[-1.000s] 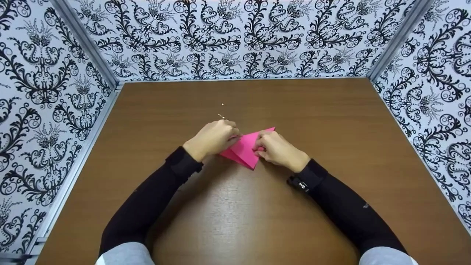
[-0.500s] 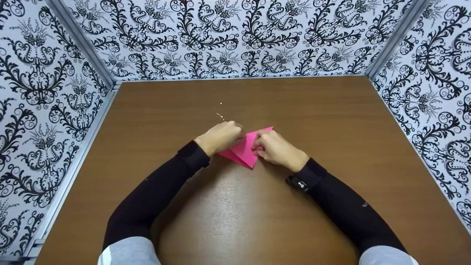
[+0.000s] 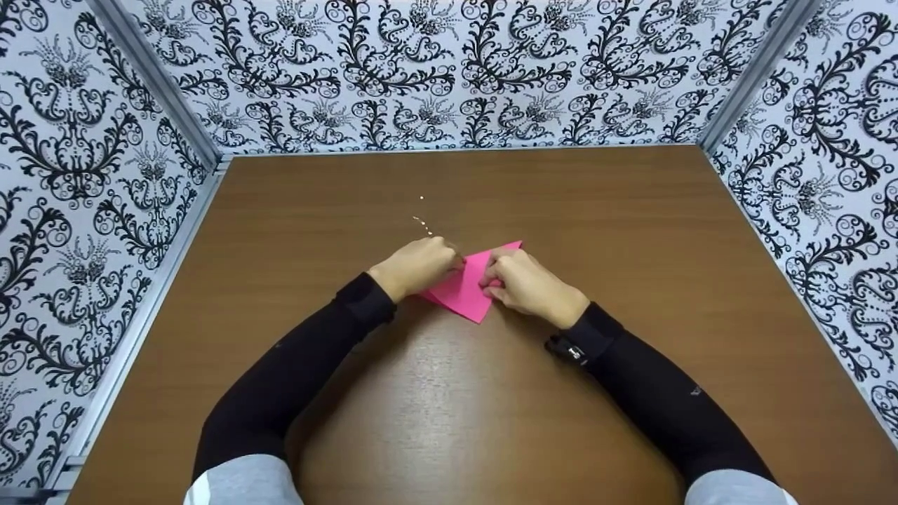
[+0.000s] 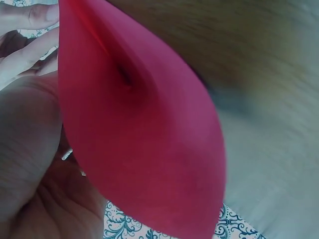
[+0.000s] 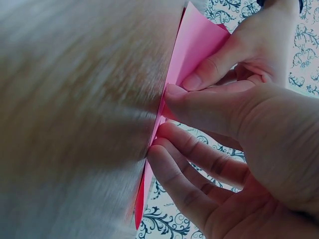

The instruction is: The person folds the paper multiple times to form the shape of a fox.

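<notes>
A folded sheet of pink paper [image 3: 459, 291] lies at mid-table, its far-right corner pointing away from me. My left hand [image 3: 424, 265] holds its left part with the fingers curled. Seen from the right wrist, the left thumb [image 5: 202, 74] lies on the pink face. My right hand [image 3: 530, 287] pinches the right edge; its thumb [image 5: 187, 102] and fingertips meet along the paper's edge. In the left wrist view the pink paper [image 4: 144, 134] bows outward around a fold and hides part of the left fingers.
The brown wooden table [image 3: 435, 407] runs back to walls covered in black-and-white patterned material [image 3: 421, 70]. Small pale specks [image 3: 422, 221] show on the tabletop behind the left hand; I cannot tell what they are.
My left hand has moved right along the paper, then slightly back and nearer. The gap between layers at the paper's near edge has narrowed. My right hand keeps its place.
</notes>
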Demonstrator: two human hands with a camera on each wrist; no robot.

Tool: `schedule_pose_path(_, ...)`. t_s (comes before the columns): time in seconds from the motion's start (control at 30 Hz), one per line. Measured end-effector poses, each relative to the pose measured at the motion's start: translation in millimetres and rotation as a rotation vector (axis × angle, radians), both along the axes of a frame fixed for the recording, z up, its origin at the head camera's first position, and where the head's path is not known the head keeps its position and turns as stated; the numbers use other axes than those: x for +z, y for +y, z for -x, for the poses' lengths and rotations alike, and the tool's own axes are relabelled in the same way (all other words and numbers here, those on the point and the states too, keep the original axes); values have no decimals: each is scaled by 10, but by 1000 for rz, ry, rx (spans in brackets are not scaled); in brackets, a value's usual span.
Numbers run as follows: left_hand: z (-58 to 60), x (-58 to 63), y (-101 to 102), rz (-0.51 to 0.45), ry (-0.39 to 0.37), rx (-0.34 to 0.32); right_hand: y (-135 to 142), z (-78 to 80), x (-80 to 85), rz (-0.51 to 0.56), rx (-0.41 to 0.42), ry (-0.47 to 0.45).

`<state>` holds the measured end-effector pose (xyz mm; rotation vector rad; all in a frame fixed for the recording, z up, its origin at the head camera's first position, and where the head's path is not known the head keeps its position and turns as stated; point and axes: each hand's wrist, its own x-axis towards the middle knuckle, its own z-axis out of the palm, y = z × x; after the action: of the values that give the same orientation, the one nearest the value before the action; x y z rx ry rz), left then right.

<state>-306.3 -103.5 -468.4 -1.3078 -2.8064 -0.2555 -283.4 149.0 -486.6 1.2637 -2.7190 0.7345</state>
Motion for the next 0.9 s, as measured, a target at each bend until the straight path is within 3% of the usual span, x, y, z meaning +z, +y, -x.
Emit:
schedule_pose_path(0.53, 31, -171, -113, -62, -39, 9, -13, -24, 19, -20, -21, -23)
schedule_pose_path(0.9, -8, -179, -184, -90, -24, 32, -13, -32, 32, -25, -4, 5)
